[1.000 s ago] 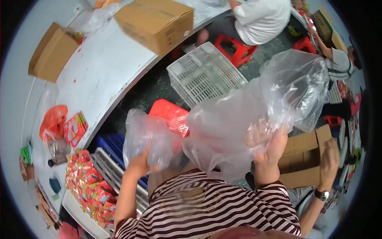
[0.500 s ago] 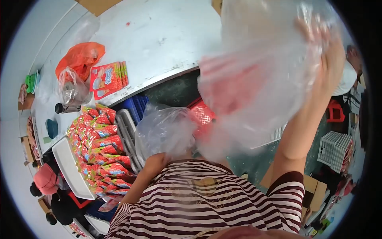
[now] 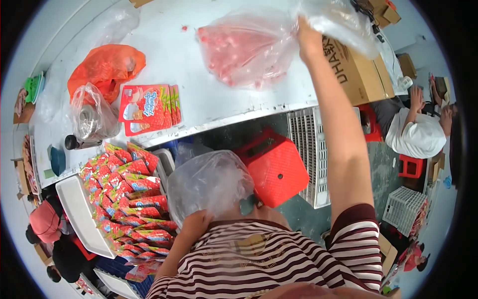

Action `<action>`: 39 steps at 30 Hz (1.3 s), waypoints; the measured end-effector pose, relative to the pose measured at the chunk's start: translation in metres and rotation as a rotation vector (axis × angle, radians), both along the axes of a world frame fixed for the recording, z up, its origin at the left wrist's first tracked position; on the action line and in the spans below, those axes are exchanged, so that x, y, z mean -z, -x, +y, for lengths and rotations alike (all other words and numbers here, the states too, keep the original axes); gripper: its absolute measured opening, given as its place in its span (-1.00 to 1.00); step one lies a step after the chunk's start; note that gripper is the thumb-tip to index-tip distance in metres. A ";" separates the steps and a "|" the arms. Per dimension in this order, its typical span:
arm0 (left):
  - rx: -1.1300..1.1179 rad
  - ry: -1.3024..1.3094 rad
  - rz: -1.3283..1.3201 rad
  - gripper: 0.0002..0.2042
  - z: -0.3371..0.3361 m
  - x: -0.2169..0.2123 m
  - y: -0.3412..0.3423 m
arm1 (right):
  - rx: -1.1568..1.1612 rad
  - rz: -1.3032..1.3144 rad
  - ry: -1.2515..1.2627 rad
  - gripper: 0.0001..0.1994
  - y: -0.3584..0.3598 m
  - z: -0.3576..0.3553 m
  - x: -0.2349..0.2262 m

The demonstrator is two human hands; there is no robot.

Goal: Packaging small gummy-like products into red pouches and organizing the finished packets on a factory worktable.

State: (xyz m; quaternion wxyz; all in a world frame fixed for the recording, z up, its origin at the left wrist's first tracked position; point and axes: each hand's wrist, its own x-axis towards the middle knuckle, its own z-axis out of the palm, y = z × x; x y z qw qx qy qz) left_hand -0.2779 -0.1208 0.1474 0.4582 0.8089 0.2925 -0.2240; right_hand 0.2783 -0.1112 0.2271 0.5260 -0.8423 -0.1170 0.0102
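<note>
My right hand (image 3: pixel 309 42) reaches far across the white table, its fingers closed round the gathered neck of a clear plastic bag (image 3: pixel 249 52). Small pinkish-red pieces fill the bag's body, which lies on the tabletop; its loose top flares out to the right. Close to my striped shirt, my left hand (image 3: pixel 196 223) is closed on the edge of a second clear plastic bag (image 3: pixel 209 182), puffed up, with nothing visible inside. Beside that hand, to the left, several red snack pouches (image 3: pixel 137 204) stand packed in rows.
A red stool (image 3: pixel 279 172) and a white crate (image 3: pixel 309 154) stand below the table edge. On the table are a cardboard box (image 3: pixel 361 74), flat red packets (image 3: pixel 149 107), an orange bag (image 3: pixel 104 67) and a bagged metal container (image 3: pixel 89 122). People sit at both sides.
My right hand has swung the filled bag forward and left, from mid-air down onto the table. My left hand stays low with the other bag. The stool is uncovered.
</note>
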 end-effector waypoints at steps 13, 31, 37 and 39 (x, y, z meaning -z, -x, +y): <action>-0.086 0.284 -0.430 -0.80 0.043 -0.031 -0.086 | -0.583 -0.242 -0.725 -0.76 0.255 -0.128 -0.150; 0.402 0.294 0.135 -0.71 0.033 -0.016 -0.116 | -0.334 -0.154 -0.222 -0.48 0.282 -0.245 -0.107; -0.146 1.235 -0.205 -0.66 0.001 -0.078 -0.147 | -0.731 0.352 0.412 -0.15 0.315 -0.220 0.034; -0.063 1.286 -0.108 -0.50 -0.006 -0.080 -0.154 | -0.712 0.386 0.112 -0.29 0.343 -0.213 0.081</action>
